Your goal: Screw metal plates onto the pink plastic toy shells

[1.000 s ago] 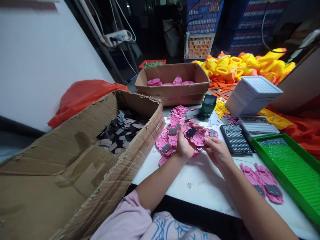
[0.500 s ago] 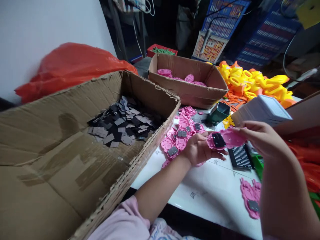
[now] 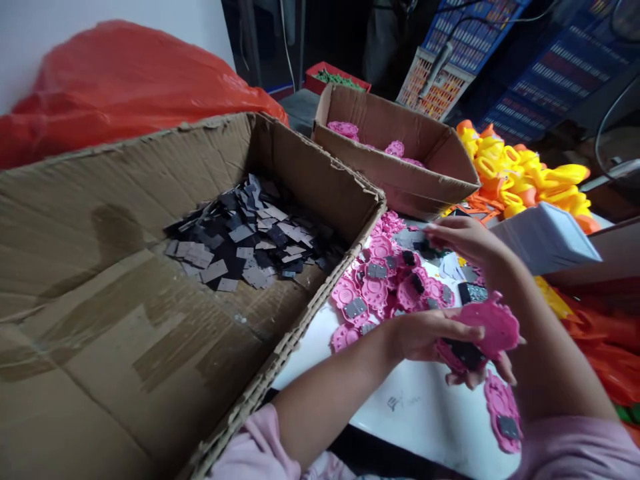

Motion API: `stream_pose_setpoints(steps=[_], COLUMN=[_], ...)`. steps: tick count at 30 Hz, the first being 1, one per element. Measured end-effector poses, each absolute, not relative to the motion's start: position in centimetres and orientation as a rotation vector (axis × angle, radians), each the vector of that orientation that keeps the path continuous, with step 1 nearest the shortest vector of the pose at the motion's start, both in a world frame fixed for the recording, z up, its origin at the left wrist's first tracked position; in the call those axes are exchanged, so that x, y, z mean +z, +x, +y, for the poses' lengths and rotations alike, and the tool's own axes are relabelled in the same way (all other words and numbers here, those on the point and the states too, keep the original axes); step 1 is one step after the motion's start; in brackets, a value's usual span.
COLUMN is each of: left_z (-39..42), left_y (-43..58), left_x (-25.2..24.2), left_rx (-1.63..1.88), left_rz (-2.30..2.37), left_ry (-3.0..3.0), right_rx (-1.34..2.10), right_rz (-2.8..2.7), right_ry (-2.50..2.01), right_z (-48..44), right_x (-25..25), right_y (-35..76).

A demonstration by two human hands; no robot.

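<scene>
My left hand (image 3: 420, 337) is closed on a pink plastic shell (image 3: 493, 325), thumb on its smooth rounded face. A black square plate (image 3: 466, 353) shows just below that face, in the pink part beneath. Farther up, my right hand (image 3: 463, 237) reaches over a dark green cup (image 3: 429, 251), which it largely covers. Its fingers are bent together; whether something is between them is hidden. Beside my left hand lies a heap of pink shells (image 3: 375, 292), several with dark square plates. Another pink shell with a plate (image 3: 501, 407) lies near the right forearm.
A large cardboard box (image 3: 185, 370) at left holds loose dark and grey plates (image 3: 250, 233). Behind stands a smaller cardboard box (image 3: 400, 175) with pink parts. Yellow and orange parts (image 3: 525, 170), a white box (image 3: 550, 240) and a red bag (image 3: 140, 73) are around.
My right hand has let go of the shell and moved up and left to the green cup. The left hand keeps the shell, now lower, nearer and turned. The view has shifted.
</scene>
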State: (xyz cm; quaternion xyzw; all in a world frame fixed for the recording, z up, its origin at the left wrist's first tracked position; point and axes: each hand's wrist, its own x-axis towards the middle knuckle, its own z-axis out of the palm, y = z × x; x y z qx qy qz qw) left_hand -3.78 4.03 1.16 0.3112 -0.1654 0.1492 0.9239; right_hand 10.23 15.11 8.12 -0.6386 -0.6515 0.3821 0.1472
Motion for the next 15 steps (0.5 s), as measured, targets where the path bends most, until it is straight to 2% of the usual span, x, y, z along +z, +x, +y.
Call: stream_pose_setpoints(steps=[5, 15], left_z=[3.5, 3.5], left_y=[-2.1, -1.6], left_x=[-0.7, -1.2], left_rx=[0.235, 0.265], left_rz=[-0.379, -0.431], left_ry=[0.64, 0.604], right_rx=[0.791, 0.477], right_rz=[-2.212, -2.691], right_ry=[-2.099, -2.132], right_z=[20.2, 20.9], right_x=[3.6, 1.5], right_y=[7.6, 7.8])
